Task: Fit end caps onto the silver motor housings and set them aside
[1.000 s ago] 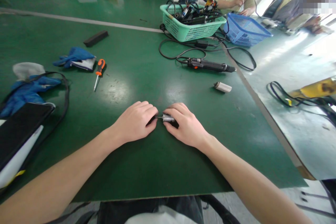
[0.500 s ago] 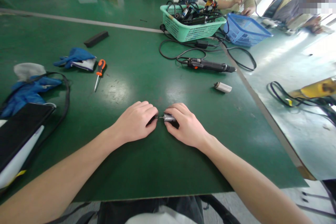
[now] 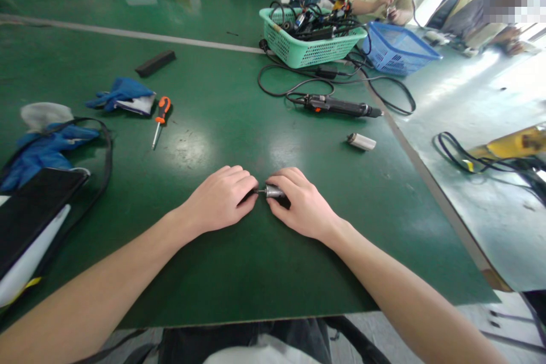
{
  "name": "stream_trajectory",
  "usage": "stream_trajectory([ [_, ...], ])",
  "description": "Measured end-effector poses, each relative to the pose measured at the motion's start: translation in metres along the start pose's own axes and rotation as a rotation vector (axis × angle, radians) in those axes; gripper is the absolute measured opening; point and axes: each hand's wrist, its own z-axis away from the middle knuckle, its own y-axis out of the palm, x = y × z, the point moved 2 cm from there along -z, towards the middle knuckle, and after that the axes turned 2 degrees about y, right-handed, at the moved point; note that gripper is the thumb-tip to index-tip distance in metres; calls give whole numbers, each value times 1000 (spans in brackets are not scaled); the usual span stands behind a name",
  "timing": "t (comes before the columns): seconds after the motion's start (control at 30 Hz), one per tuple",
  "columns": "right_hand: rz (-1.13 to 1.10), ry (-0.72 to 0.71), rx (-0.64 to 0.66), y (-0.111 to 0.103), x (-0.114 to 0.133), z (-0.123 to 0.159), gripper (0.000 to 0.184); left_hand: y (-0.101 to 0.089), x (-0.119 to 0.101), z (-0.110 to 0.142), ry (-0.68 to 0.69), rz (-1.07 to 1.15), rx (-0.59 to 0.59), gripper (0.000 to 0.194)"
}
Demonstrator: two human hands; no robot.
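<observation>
the green table looks smooth and glossy. the small cylinder is shiny metal, the baskets are plastic, and the blue gloves look like matt cloth.

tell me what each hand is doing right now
Left hand: closed on a small dark piece, mostly hidden by the fingers.
Right hand: closed on a small silver metal cylinder.

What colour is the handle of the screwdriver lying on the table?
The screwdriver's handle is orange and black, seen best in the head view.
</observation>
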Motion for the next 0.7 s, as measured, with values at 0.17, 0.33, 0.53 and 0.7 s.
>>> stream_trajectory([
  [0.17,-4,-48,29,-1,0,1,30,0,0,-1,23,-8,1,21],
  [0.33,110,-149,141,-4,4,4,32,2,2,0,11,-24,-10,29],
  [0.53,352,-81,289,-24,6,0,36,2,4,-1,-30,-16,23,35],
  [0.7,533,215,273,-64,-49,17,42,0,3,-1,-35,5,63,33],
])
